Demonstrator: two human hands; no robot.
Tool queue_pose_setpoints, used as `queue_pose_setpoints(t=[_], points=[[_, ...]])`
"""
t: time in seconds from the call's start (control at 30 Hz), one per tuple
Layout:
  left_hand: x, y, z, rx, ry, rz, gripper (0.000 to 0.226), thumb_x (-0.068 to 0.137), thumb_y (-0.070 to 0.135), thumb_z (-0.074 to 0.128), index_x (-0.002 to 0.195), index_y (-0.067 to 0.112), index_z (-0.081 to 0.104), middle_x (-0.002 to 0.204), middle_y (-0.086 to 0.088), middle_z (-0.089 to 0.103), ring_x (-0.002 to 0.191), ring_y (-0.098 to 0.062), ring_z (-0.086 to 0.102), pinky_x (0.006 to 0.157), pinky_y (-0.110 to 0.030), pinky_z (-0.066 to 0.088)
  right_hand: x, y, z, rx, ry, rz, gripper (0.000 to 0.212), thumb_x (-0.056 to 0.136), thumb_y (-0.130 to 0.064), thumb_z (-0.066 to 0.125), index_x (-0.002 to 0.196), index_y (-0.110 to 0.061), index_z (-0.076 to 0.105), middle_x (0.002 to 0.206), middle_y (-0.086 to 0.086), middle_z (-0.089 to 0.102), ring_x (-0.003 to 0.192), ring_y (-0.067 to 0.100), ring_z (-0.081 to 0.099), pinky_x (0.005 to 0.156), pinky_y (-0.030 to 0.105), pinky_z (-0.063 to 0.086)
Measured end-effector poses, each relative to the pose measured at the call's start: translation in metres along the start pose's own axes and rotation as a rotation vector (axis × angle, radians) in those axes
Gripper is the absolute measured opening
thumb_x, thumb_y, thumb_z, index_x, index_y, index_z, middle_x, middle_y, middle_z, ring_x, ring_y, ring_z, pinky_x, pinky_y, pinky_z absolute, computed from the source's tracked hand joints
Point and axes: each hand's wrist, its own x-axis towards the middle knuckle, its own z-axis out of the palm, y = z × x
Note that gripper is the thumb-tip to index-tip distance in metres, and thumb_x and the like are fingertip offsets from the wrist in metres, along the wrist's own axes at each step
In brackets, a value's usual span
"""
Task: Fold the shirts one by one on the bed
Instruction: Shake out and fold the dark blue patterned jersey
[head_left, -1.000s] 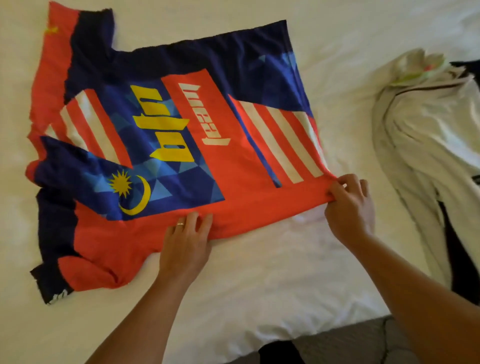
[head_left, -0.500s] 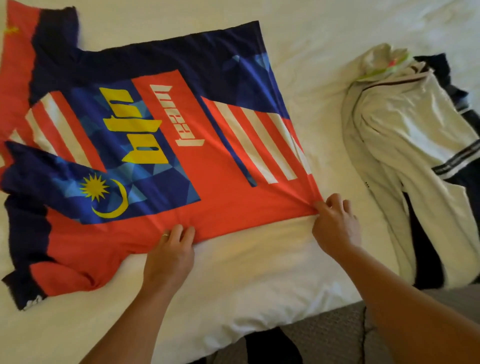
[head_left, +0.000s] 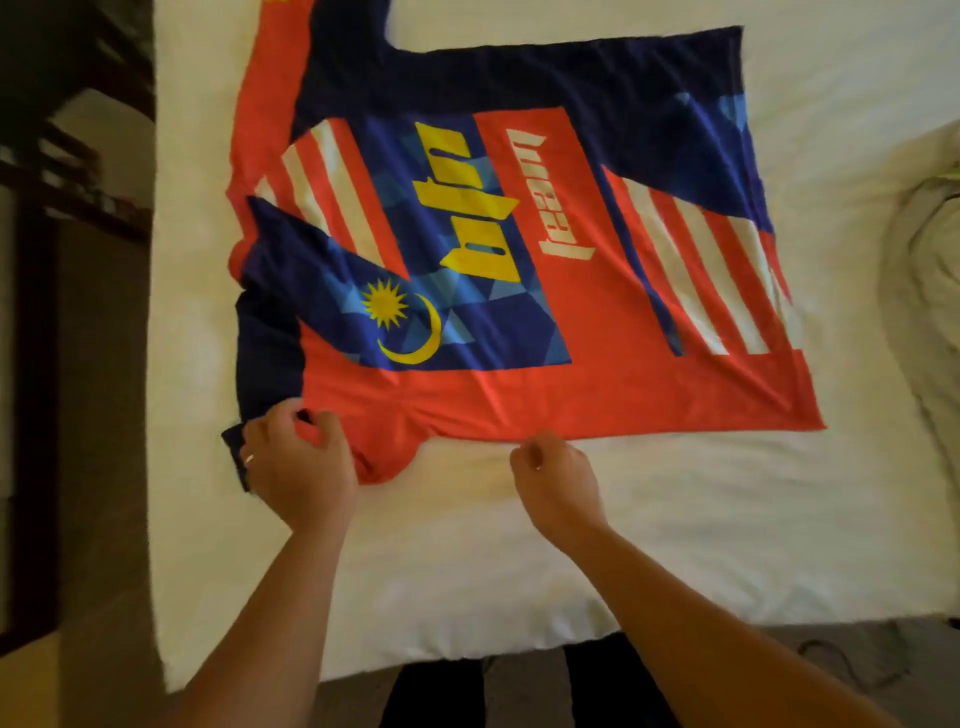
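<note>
White bed sheet, dark furniture at 9 o'clock. One jersey, one pale garment at 3 o'clock. Left hand grasps sleeve; right hand pinches side edge.

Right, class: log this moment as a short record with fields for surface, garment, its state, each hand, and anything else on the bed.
surface: bed with white sheet
garment: red and blue jersey, printed side up
state: spread flat, not yet folded; near sleeve bunched
left hand: fingers curled on the near sleeve
right hand: loosely curled at the near side edge; grip unclear
other: pale garment at the right edge of view
</note>
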Motion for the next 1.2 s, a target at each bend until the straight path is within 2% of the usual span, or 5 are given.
queue_pose_setpoints(t=[0.2, 0.33, 0.63, 0.87, 1.2], points=[[0.057, -0.047, -0.026, 0.006, -0.205, -0.309, 0.063, 0.097, 0.045, 0.060, 0.149, 0.013, 0.043, 0.145, -0.020, 0.046, 0.133, -0.043, 0.042, 0.104, -0.054, 0.039, -0.009, -0.085, 0.090, 0.578, -0.137, 0.471, 0.035, 0.091, -0.045, 0.064, 0.076, -0.013, 0.064, 0.083, 0.014, 0.072, 0.076, 0.030, 0.067, 0.067, 0.038, 0.052], [0.068, -0.076, -0.040, -0.241, -0.394, -0.320, 0.033, 0.090, 0.027, 0.072, 0.118, 0.013, 0.060, 0.098, -0.001, 0.064, 0.095, -0.029, 0.064, 0.071, -0.034, 0.047, -0.008, -0.112, 0.133, 0.717, -0.044, 0.656, 0.028, 0.086, -0.037, 0.075, 0.081, -0.014, 0.060, 0.087, 0.012, 0.064, 0.075, 0.031, 0.061, 0.062, 0.037, 0.051], [0.019, -0.149, -0.091, -0.383, -0.773, -0.636, 0.008, 0.092, 0.004, 0.067, 0.084, 0.002, 0.067, 0.065, -0.013, 0.065, 0.055, -0.021, 0.055, 0.048, -0.030, 0.043, -0.035, -0.096, 0.126, 0.638, -0.064, 0.638, 0.011, 0.080, -0.014, 0.070, 0.073, -0.010, 0.061, 0.070, 0.009, 0.055, 0.063, 0.023, 0.049, 0.061, 0.034, 0.038], [0.023, -0.147, -0.090, -0.452, -0.646, -0.626, 0.040, 0.088, 0.048, 0.067, 0.076, 0.010, 0.070, 0.079, -0.010, 0.070, 0.080, -0.028, 0.065, 0.079, -0.042, 0.051, -0.042, -0.084, 0.128, 0.474, -0.115, 0.492, 0.009, 0.079, 0.003, 0.059, 0.078, -0.007, 0.060, 0.069, 0.011, 0.055, 0.063, 0.025, 0.052, 0.059, 0.033, 0.041], [-0.055, -0.177, -0.096, 0.232, -0.436, 0.226, 0.013, 0.080, 0.010, 0.072, 0.089, 0.019, 0.071, 0.091, 0.000, 0.060, 0.085, -0.025, 0.058, 0.073, -0.039, 0.044, -0.044, -0.059, 0.113, 0.446, -0.139, 0.500, 0.005, 0.083, -0.004, 0.063, 0.087, -0.003, 0.066, 0.071, 0.015, 0.062, 0.058, 0.028, 0.060, 0.062, 0.037, 0.049]])
